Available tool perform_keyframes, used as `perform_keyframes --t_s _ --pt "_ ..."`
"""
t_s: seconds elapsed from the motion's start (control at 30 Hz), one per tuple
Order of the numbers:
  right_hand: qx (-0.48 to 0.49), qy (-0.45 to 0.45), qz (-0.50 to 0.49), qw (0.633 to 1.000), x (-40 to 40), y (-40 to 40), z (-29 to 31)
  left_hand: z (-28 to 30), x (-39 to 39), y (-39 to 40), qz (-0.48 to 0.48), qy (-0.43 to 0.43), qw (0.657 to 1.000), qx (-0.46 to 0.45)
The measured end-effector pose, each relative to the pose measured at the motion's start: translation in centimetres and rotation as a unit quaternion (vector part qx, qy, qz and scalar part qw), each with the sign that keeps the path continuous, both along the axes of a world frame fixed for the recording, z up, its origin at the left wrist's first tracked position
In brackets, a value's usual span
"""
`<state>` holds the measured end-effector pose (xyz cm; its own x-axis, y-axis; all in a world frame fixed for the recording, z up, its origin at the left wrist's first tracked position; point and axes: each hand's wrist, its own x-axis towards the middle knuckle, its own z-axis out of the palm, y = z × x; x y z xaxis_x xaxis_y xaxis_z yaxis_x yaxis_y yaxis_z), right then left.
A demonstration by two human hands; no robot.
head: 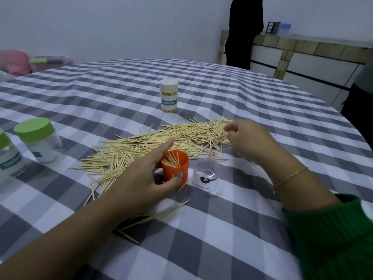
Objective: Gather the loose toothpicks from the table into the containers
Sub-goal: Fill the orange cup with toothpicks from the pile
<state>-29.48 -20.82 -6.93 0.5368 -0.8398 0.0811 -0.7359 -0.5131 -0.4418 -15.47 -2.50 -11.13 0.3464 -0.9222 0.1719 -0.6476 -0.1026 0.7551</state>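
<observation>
A wide heap of loose toothpicks (153, 141) lies across the middle of the checked tablecloth (232, 229). My left hand (145, 174) grips a small orange container (176, 168) that stands upright with several toothpicks in it; the thumb is on its front, the index finger stretched behind it. My right hand (245, 138) rests at the heap's right end, fingers curled and pinching at toothpicks there. A clear lid or cup (205, 176) sits just right of the orange container. A few stray toothpicks (159, 216) lie nearer to me.
A white-capped toothpick jar (169, 96) stands behind the heap. Two green-lidded clear jars (38, 138) are at the left edge. A person in black (244, 31) stands by a counter at the back; another person is at the right edge.
</observation>
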Motion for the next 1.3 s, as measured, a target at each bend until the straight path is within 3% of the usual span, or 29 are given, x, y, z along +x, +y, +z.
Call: perform_keyframes --t_s 0.2,0.33,0.5,0.67,0.83,0.9,1.03,1.3 --pt "-0.052 0.137 -0.146 0.978 -3.3 -4.6 -1.1 -0.2 -0.1 0.0 0.007 0.01 1.0 -0.003" --pt "0.007 0.137 -0.198 0.971 -4.5 -6.0 -1.4 -0.1 -0.1 -0.2 0.012 0.004 1.0 0.004" --pt "0.042 0.135 -0.193 0.971 -4.2 -6.9 -2.0 -0.2 0.0 -0.3 0.019 0.001 1.0 0.018" --pt "0.001 0.03 -0.165 0.986 -3.5 -6.9 -3.1 0.0 0.0 -0.3 0.022 0.001 1.0 0.021" --pt "0.026 -0.091 -0.125 0.988 -2.6 -6.7 -3.4 -0.1 0.1 -0.3 0.022 -0.005 1.0 0.021" --pt "0.005 -0.056 -0.139 0.989 -2.3 -7.0 -3.7 -0.1 0.1 -0.3 0.021 -0.007 1.0 0.021" --pt "-0.02 0.117 -0.151 0.981 -1.8 -7.2 -4.3 -0.1 0.1 -0.3 0.018 -0.002 1.0 0.019" --pt "-0.078 0.065 -0.083 0.991 0.3 -5.7 -4.7 0.1 -0.1 -0.2 0.014 0.011 1.0 0.022"
